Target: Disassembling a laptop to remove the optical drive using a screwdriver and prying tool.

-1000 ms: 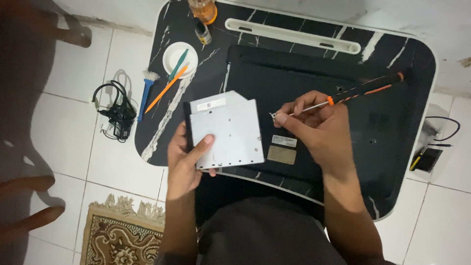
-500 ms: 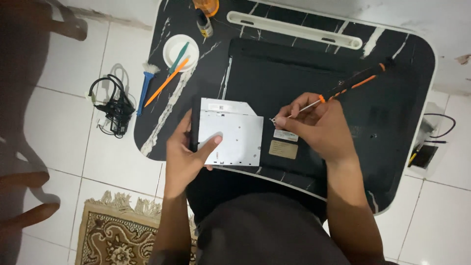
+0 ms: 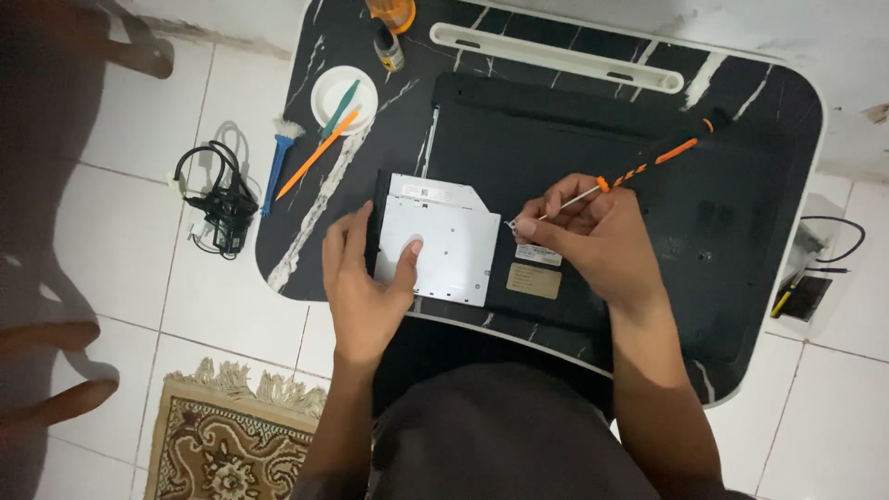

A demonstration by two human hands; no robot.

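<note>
Left hand (image 3: 363,278) grips flat silver metal optical drive (image 3: 435,238) at black marble-patterned lap table (image 3: 306,231)'s near edge | right hand (image 3: 593,236) pinches black-and-orange-handled screwdriver (image 3: 648,165), tip at drive's right edge | upturned black laptop (image 3: 648,204) beneath

Bare forearms and hands (image 3: 370,278), no sleeves showing; dark grey garment below.

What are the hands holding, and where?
Left hand grips the silver drive by its left edge. Right hand pinches the screwdriver on its metal shaft.
</note>
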